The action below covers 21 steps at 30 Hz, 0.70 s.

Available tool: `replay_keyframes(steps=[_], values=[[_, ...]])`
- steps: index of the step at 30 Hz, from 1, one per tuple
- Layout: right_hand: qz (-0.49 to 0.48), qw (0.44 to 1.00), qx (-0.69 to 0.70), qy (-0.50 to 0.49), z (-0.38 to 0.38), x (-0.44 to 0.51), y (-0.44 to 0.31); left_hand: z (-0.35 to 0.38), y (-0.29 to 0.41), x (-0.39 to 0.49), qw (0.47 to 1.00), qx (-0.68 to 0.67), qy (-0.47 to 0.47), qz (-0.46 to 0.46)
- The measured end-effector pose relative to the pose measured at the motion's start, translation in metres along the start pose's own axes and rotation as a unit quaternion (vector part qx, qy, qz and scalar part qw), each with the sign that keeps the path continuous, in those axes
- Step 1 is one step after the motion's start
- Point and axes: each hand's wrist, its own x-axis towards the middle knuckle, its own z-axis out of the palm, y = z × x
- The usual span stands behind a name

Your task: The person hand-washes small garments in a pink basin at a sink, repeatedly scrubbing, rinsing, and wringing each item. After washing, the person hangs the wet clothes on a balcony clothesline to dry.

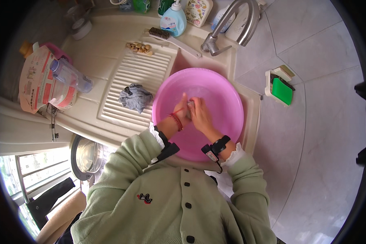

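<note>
Over the pink plastic basin (228,88), which holds some water, my two hands meet near the middle. Between the palms is a small wet grey item (189,109), probably cloth, mostly hidden by the fingers. My left hand (181,110), with its thumb pointing up, presses it from one side. My right hand (200,114) curls its fingers around it from the other side. A crumpled grey cloth (136,97) lies left of the basin on the ribbed washboard (122,113).
A scrub brush (175,41) lies behind the basin, near the tap (213,42) and a blue pump bottle (173,20). Pebbles (139,48) sit above the washboard. At left are a clear plastic bottle (71,76) and a detergent pouch (33,79). A green sponge (282,91) hangs in a wall holder.
</note>
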Motion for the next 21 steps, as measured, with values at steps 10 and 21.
replay_keyframes(steps=[10,21], values=[[0.186,0.976,0.114,0.016,-0.007,0.02,0.048,-0.015,0.005,0.003,0.994,0.093,-0.042,-0.04],[-0.112,0.903,-0.328,-0.255,0.028,-0.016,0.092,-0.045,0.0,0.031,0.941,0.28,0.158,0.101]])
